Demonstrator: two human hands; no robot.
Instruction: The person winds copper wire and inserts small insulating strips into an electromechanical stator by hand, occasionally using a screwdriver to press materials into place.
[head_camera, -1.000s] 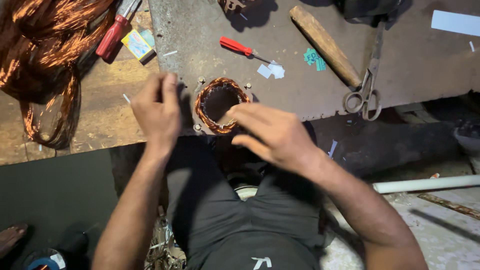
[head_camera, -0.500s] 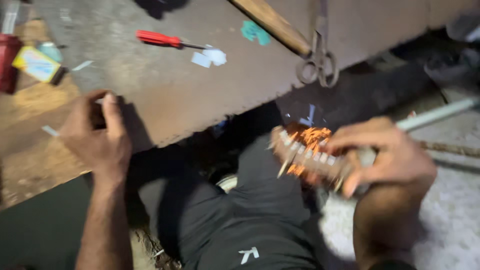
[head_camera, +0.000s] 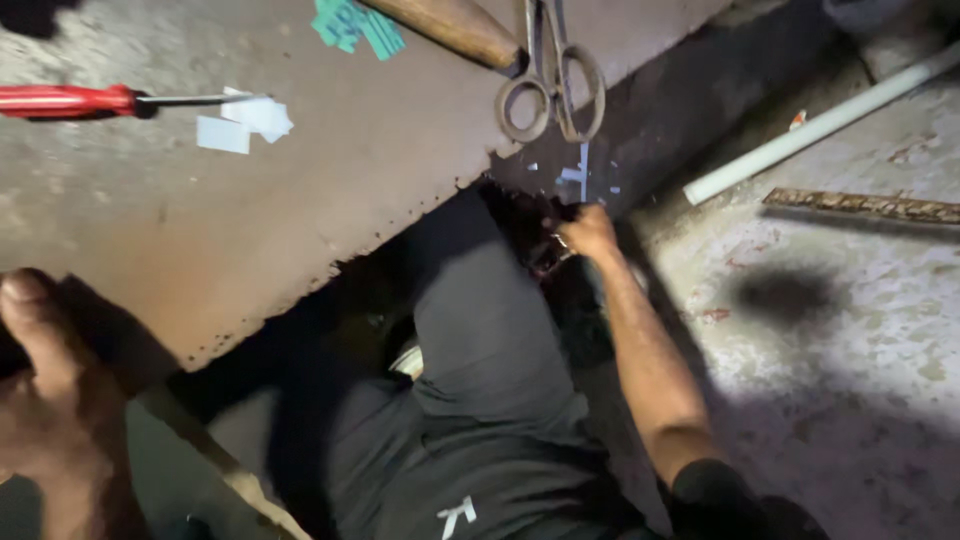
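Coil gone from the table (head_camera: 300, 230): right hand (head_camera: 588, 232) has lowered it into shadow below, grip unclear, while left hand (head_camera: 50, 400) rests open at the edge.

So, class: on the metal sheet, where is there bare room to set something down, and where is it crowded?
Free: the wide bare stretch of the metal sheet below the red screwdriver and white paper scraps, down to its lower edge. Crowded: the top edge, with green scraps, wooden handle and scissors. The left hand rests at the sheet's lower left.
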